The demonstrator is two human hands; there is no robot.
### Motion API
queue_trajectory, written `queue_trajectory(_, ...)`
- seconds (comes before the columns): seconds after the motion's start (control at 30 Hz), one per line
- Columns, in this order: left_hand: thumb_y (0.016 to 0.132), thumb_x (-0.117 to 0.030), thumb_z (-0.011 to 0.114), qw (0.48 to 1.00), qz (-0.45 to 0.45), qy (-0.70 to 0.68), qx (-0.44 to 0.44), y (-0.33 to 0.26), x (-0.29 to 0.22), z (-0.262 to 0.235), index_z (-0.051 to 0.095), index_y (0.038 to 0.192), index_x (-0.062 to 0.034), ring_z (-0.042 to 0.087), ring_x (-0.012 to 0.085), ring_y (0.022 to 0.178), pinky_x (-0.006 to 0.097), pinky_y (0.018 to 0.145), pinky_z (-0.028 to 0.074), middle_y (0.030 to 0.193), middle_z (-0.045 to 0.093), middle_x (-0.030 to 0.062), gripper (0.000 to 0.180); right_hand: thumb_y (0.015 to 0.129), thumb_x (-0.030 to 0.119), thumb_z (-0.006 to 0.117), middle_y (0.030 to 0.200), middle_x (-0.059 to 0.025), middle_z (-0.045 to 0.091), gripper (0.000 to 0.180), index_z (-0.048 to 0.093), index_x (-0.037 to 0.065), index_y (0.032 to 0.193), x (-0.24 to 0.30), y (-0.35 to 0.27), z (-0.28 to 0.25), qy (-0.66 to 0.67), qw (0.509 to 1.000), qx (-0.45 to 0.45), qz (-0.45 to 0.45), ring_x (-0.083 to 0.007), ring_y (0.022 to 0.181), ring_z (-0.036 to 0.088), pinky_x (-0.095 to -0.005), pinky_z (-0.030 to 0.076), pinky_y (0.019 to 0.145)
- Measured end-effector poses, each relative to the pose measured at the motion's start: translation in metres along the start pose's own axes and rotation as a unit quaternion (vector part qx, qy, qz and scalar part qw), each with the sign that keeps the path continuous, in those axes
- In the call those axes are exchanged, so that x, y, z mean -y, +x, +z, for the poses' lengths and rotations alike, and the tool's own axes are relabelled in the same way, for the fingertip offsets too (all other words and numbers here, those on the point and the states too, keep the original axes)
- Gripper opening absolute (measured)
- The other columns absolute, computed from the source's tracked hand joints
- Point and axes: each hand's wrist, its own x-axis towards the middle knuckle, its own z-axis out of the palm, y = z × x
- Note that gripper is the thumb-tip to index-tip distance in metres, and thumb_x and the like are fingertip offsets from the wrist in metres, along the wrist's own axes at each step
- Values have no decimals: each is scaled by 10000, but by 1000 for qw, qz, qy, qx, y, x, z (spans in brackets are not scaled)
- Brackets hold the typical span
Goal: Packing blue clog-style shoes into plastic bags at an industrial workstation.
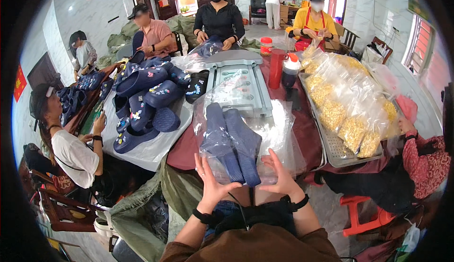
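A pair of navy clogs lies side by side, mostly inside a clear plastic bag, at the front of the table. Their ends point toward me, over the table's edge. My left hand is open beside the clogs, with the thumb stretched toward their near end. Mirroring it on the other side, my right hand has its fingers spread and thumb pointing inward. Neither hand is closed around anything. More clear bags lie flat under and right of the pair.
Left stands a pile of navy clogs with charms. A grey plastic folding piece lies ahead. Right are a red cylinder, a dark-filled jar and a metal tray of bagged yellow pieces. Several people work around; a red stool stands right.
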Motion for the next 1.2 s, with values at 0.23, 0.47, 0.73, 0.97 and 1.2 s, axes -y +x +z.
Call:
queue_trajectory(0.23, 462, -514, 1011, 944, -61, -310, 94, 13, 32, 5, -223, 1580, -43, 162, 372, 1539, 548, 1216, 249, 1671, -42, 258, 1730, 646, 332, 973, 1389, -218, 500, 1249, 228, -11, 1589, 10, -1, 12, -145, 989, -21, -27, -347, 1249, 560, -423, 470, 1057)
queue_trajectory(0.47, 544, -440, 1005, 942, -38, -286, 171, 3, 5, 7, 74, 1617, -12, 323, 352, 1481, 476, 1171, 365, 1642, 183, 225, 1484, 649, 360, 973, 1256, -189, 544, 1186, 304, -30, 1547, 41, -28, 7, -183, 983, -4, 21, -291, 1074, 600, -401, 501, 964)
queue_trajectory(0.73, 622, -342, 974, 973, 8, -182, 143, 14, -43, 25, 493, 1349, -2, 563, 322, 1072, 430, 957, 474, 1139, 591, 156, 935, 743, 201, 919, 896, -105, 666, 724, 559, -41, 1323, 9, -48, 7, -53, 962, -244, 113, -152, 759, 648, -284, 537, 725)
queue_trajectory(0.97, 692, -197, 927, 989, -1, -134, 60, 22, -50, 30, 542, 843, -63, 557, 287, 795, 399, 724, 459, 830, 569, 72, 434, 746, 279, 907, 946, -122, 665, 729, 547, 3, 1317, 21, -40, 15, -229, 943, -210, 121, -211, 782, 662, -335, 542, 688)
queue_trajectory(1.2, 704, -148, 917, 986, -18, -160, 39, 14, -38, 36, 520, 775, -62, 528, 257, 728, 360, 679, 441, 763, 534, 59, 413, 635, 512, 921, 1195, -214, 545, 1170, 353, 5, 1523, 60, -17, 27, -444, 874, -188, -63, -392, 1104, 561, -474, 470, 918)
